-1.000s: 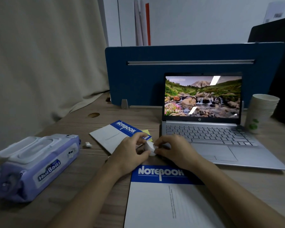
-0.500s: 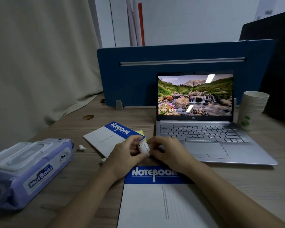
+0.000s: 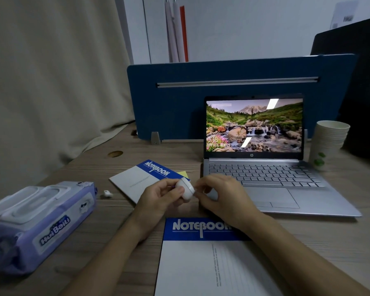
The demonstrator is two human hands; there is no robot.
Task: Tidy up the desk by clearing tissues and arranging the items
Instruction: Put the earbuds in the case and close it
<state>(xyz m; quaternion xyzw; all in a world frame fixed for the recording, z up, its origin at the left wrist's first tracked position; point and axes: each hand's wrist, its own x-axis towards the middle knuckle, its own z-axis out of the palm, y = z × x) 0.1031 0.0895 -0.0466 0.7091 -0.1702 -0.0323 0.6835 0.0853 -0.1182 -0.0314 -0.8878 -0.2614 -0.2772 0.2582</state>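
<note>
The wooden desk point(image 3: 340, 231) is bounded at the back by a blue divider panel point(image 3: 201, 103) and along the left by a pale curtain point(image 3: 51, 82), whose hem is draped onto the desk edge. Bare wood is left open in the back-left corner around a round cable hole point(image 3: 115, 154), and in a strip along the right, in front of the laptop. The open laptop point(image 3: 265, 174) is set at the right rear, its lit screen just before the panel, and a stack of paper cups point(image 3: 329, 142) is stood just beside its right edge. A large pack of wet wipes point(image 3: 39, 223) is laid at the left edge, its flip lid shut. One notebook point(image 3: 203, 270) is placed at the near edge, running out of frame; a second notebook point(image 3: 141, 180) is laid at an angle behind it, with a yellow sticky pad point(image 3: 184, 174) peeking out beside it. A loose earbud point(image 3: 107, 193) is seen between the wipes and the angled notebook.

Both forearms are stretched forward above the near notebook. A small white earbud case point(image 3: 186, 189) is gripped in the left hand point(image 3: 158, 201), raised off the desk. The right hand point(image 3: 222, 199) is curled, its fingertips brought against the case's right side.
</note>
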